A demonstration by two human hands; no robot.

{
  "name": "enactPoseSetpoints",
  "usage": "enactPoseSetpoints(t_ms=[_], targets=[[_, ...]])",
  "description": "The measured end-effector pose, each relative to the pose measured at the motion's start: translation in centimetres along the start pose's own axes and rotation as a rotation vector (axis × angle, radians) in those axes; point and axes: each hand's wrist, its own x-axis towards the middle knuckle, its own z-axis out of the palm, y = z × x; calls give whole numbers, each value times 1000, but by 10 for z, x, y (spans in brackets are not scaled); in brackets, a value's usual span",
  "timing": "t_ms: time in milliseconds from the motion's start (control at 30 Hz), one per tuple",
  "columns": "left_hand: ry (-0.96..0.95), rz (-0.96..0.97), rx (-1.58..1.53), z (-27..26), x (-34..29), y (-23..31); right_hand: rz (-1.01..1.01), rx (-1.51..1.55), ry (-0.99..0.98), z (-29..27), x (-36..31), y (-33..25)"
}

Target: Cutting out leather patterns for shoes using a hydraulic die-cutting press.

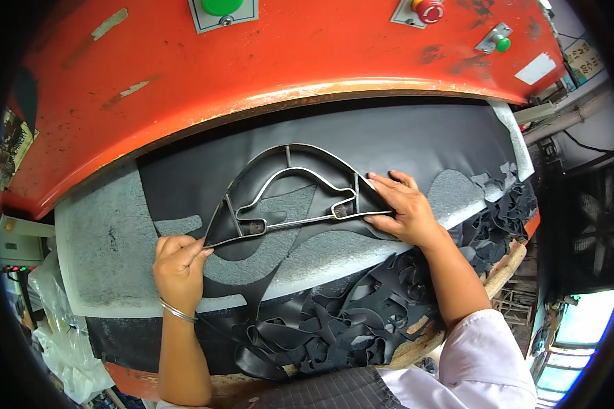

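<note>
A steel cutting die (300, 222), curved like an arch with cross braces and an inner outline, lies on a black leather-like sheet (402, 136). Closed fingers of my left hand (177, 266) pinch the die's pointed left tip. At its right end, my right hand (406, 211) grips the frame, thumb on the near side and fingers on the far side. Part of the die sits over a gap in the sheet where the grey cutting board (102, 245) shows through.
An orange press (252, 61) rises behind the board, carrying green buttons (503, 44) and a red knob (430, 10). Black offcuts (361, 320) pile along the near edge, beside a wooden rail (505, 269). Clear plastic bags (68, 354) hang at left.
</note>
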Motion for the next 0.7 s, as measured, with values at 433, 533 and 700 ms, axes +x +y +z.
enactPoseSetpoints(t_ms=[433,533,700], targets=[[32,-1,41,0,-2,13,-2,-13,35,-3,-4,3],[10,-29,44,-8,-5,19,-10,6,30,-7,-4,1],[1,-16,60,-12,-17,33,-36,-37,74,-32,-26,-9]])
